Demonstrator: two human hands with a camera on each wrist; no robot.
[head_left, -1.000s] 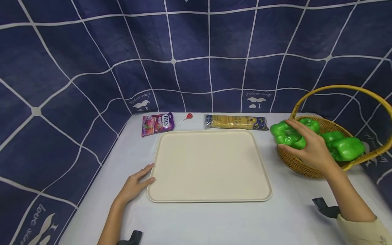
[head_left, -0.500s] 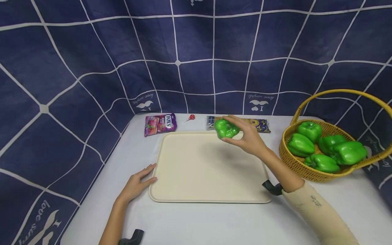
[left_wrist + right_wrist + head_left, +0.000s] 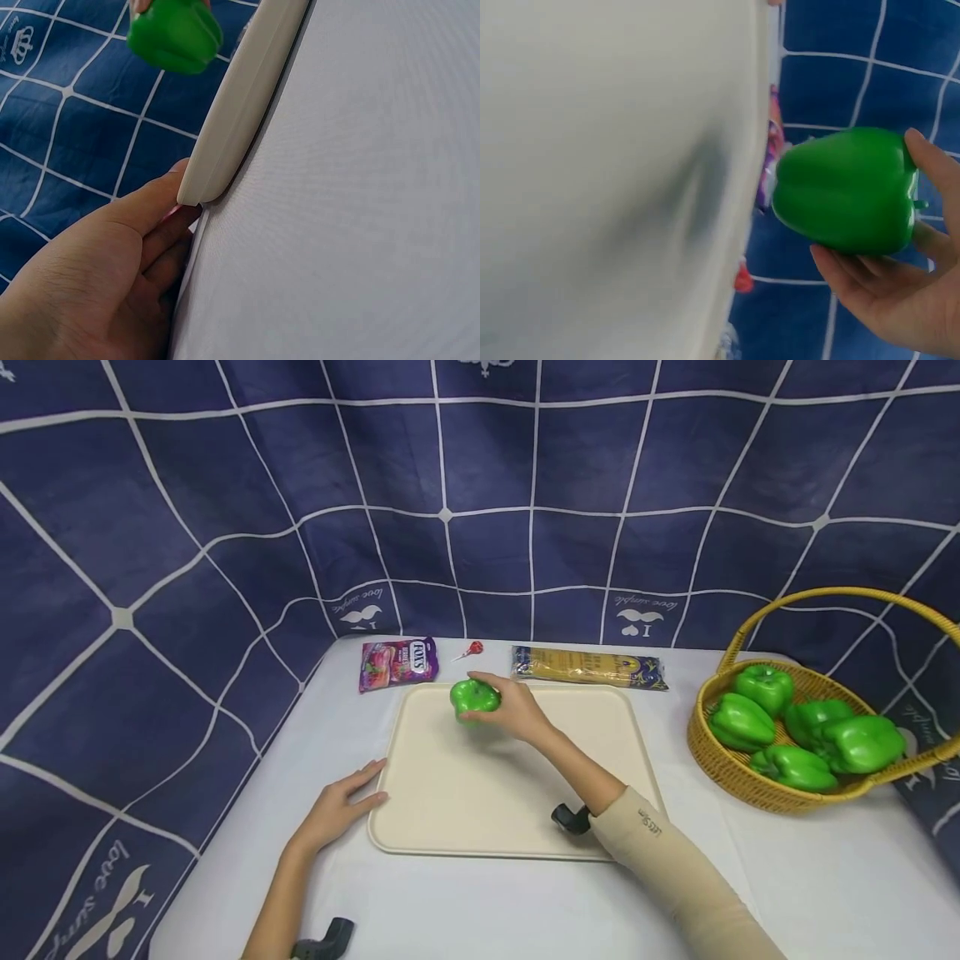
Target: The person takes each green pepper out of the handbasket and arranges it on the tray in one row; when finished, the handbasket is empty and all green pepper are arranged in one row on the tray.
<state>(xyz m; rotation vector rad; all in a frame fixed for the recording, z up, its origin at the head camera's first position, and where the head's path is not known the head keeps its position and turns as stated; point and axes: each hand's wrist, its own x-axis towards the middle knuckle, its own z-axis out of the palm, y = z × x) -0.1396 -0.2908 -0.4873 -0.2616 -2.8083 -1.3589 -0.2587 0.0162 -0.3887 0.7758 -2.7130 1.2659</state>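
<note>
A green bell pepper (image 3: 472, 698) is pinched between the thumb and fingers of my right hand (image 3: 517, 708). It hangs over the back left part of the cream tray (image 3: 465, 793), and the right wrist view shows a gap between pepper (image 3: 844, 191) and tray, with a shadow on the tray. The stem points back toward the palm. My left hand (image 3: 332, 810) rests on the table with its fingertips at the tray's left rim; in the left wrist view those fingers lie extended along the tray's edge.
At the right stands a yellow wicker basket (image 3: 708, 762) with a tall handle, holding several green bell peppers (image 3: 793, 767). Behind the tray lie a purple candy bag (image 3: 397, 663), a red lollipop (image 3: 474, 647) and a pack of pasta (image 3: 585, 667). A dark blue checked cloth (image 3: 487, 552) hangs behind.
My right hand has lifted the bell pepper out of the basket and carried it left over the tray, lowering it lately. The left hand has stayed at the tray's rim.
</note>
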